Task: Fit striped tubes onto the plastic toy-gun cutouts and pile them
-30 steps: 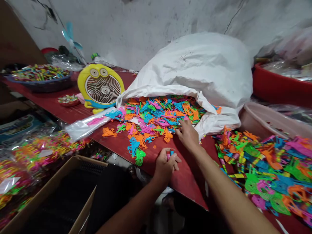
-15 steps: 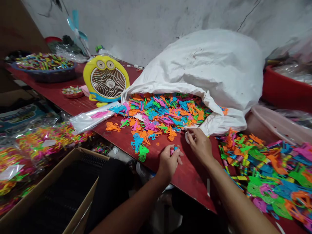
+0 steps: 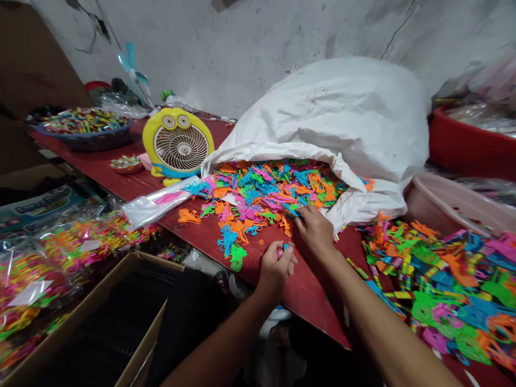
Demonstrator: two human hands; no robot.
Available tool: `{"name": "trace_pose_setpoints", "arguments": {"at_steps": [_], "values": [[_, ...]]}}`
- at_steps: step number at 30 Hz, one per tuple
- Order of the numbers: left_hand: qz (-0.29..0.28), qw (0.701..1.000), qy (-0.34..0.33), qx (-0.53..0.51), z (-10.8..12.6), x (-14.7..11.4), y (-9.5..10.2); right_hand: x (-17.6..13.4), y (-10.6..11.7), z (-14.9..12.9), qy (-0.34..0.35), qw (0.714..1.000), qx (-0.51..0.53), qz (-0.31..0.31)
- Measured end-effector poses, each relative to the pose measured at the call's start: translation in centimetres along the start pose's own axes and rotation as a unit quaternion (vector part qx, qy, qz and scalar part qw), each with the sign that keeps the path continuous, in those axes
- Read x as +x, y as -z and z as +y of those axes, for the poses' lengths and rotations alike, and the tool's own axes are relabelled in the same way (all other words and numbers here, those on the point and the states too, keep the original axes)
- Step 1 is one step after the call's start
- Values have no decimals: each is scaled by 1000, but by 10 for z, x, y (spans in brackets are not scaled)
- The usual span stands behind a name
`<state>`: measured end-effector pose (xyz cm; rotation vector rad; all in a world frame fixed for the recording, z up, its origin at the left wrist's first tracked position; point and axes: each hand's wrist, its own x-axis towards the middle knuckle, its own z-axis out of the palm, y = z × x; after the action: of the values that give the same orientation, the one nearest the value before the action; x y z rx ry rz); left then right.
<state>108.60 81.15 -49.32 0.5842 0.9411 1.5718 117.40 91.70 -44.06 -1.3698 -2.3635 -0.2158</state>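
My left hand (image 3: 276, 266) is closed above the table's front edge. Small coloured tubes, pink and blue at the ends, poke out between its thumb and fingers. At the mouth of a big white sack (image 3: 342, 102), my right hand (image 3: 316, 230) has its fingers drawn together on a blue plastic toy piece (image 3: 293, 210); its fingertips are partly hidden. Bright lattice-like plastic toy pieces (image 3: 258, 188) in orange, green, pink and blue spill from the sack. A green piece (image 3: 237, 258) lies nearest the front edge, left of my left hand.
A yellow fan (image 3: 183, 142) stands left of the sack, by a clear plastic bag (image 3: 155, 204). Farther left is a basin (image 3: 88, 141) of small coloured tubes. Mixed toys and tubes (image 3: 443, 290) are heaped right. An open carton (image 3: 133, 344) and filled bags (image 3: 36, 279) sit lower left.
My right hand has moved left and slightly forward to the spilled toy pieces and now has a blue one at its fingertips. My left hand stays closed near the same spot.
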Motion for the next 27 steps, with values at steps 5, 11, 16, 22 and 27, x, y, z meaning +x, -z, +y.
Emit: {"name": "trace_pose_setpoints", "arguments": {"at_steps": [5, 11, 16, 22, 27], "values": [[31, 999, -2, -7, 6, 0, -6, -60, 9, -8, 96, 995, 6, 21], [-4, 1000, 15, 24, 7, -4, -2, -94, 19, -5, 37, 982, 185, 20], [-92, 992, 21, 86, 9, -11, 0, -97, 34, 12, -107, 909, 401, -48], [-103, 983, -8, 152, 7, -17, -1, -111, 37, 15, -173, 818, 519, -179], [-115, 982, -5, 147, 12, -22, 0, -118, 43, 5, -202, 821, 529, -74]]}}
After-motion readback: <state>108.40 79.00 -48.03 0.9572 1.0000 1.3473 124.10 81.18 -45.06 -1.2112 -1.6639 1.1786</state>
